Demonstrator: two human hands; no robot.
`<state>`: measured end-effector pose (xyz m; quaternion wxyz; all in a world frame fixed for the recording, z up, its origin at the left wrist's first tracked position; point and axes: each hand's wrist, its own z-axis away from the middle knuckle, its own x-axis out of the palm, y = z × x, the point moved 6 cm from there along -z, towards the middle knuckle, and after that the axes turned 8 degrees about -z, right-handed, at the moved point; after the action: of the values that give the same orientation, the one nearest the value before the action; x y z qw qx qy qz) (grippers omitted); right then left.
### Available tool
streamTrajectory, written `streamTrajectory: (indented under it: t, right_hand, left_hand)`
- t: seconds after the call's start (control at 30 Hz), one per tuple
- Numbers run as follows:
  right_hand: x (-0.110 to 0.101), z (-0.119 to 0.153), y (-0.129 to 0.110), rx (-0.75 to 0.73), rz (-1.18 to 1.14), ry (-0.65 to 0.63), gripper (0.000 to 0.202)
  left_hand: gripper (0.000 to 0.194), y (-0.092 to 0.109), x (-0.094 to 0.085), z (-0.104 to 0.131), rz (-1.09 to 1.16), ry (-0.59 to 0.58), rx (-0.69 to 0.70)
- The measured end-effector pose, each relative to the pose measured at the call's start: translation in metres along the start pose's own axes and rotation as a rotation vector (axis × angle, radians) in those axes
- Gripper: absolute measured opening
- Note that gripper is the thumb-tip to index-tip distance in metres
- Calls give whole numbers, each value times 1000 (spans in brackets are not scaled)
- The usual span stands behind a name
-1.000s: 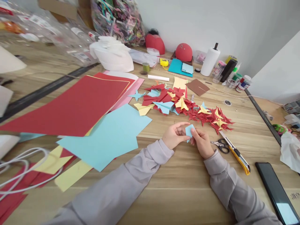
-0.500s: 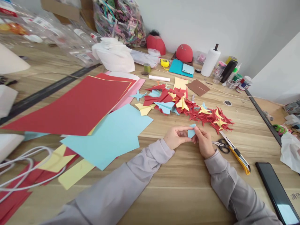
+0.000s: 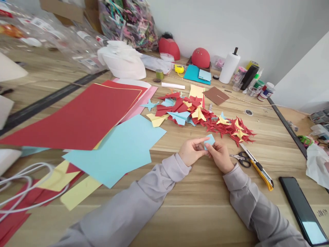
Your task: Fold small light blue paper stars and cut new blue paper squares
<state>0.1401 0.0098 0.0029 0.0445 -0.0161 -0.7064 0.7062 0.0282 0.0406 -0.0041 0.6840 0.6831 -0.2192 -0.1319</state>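
The left hand (image 3: 191, 151) and the right hand (image 3: 220, 156) both pinched the blue paper (image 3: 210, 140) between thumbs and forefingers, above the table (image 3: 200, 199); the other fingers were curled behind, partly hidden. That piece was small and looked partly folded, with no points showing on it, so it seemed well short of a finished shape.

Finished pieces appeared to lie just beyond the fingers: a heap of stars (image 3: 226, 127), mostly red, and, farther to the left, planes (image 3: 179, 117) in blue, red and yellow. Plenty of flat stock seemed unused to the left of the fingers: red sheets (image 3: 77, 116) and a blue sheet (image 3: 115, 147). The scissors (image 3: 244, 159) and cutter (image 3: 258, 168) lay right of the right fingers, untouched.

Dark handwriting (image 3: 322, 212) marked the table far to the right of the fingers, past the phone (image 3: 300, 206), but was not legible. Labels on the jars (image 3: 267, 91), well beyond the right fingers, were too small to read; those on the bottles (image 3: 87, 39), far left, were blurred.
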Motion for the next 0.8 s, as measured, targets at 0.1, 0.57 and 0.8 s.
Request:
streamTrajectory:
  t: [0.1,0.57,0.8]
  right_hand:
    - [0,0,1,-6,55,-3,41]
    - [1,2,1,-8,28,3,36]
    - [3,2,-1,-37,72,-19,37]
  left_hand:
    - [59,-1,1,0,-18,-21,-10]
    - [42,6,6,1,-110,-114,193]
    - [44,5,4,1,-113,-57,161]
